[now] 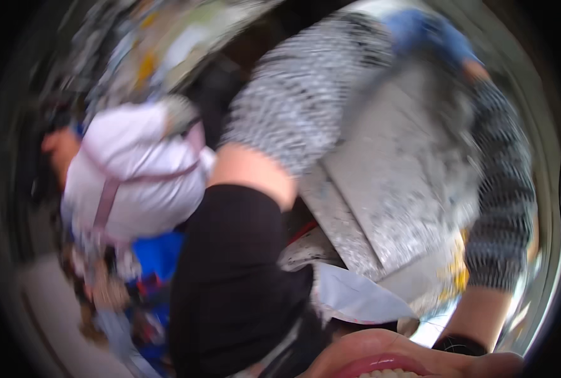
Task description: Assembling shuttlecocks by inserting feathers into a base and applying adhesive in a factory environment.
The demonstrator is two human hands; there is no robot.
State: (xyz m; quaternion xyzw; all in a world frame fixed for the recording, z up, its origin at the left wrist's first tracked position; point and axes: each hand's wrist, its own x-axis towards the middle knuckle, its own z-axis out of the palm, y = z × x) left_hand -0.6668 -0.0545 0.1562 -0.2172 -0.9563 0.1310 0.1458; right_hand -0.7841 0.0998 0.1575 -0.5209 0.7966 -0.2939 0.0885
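Observation:
The picture is heavily blurred by motion. My left arm comes up from the lower edge in a black sleeve, with a bare wrist. My left hand point(306, 94) wears a grey speckled knit glove and lies at the upper left edge of a flat grey, paint-flecked panel point(387, 195). My right forearm rises at the lower right with a dark band at the wrist. It carries a grey knit sleeve along the panel's right side. My right hand point(476, 70) sits near the panel's top corner, beside a blue object point(428, 31). Neither grip is clear.
Another person in a white top with pale straps point(129, 170) bends at the left, one hand point(57, 148) out to the side. Blue items point(157, 255) and mixed clutter lie below them. A white folded sheet point(356, 296) sits under the panel.

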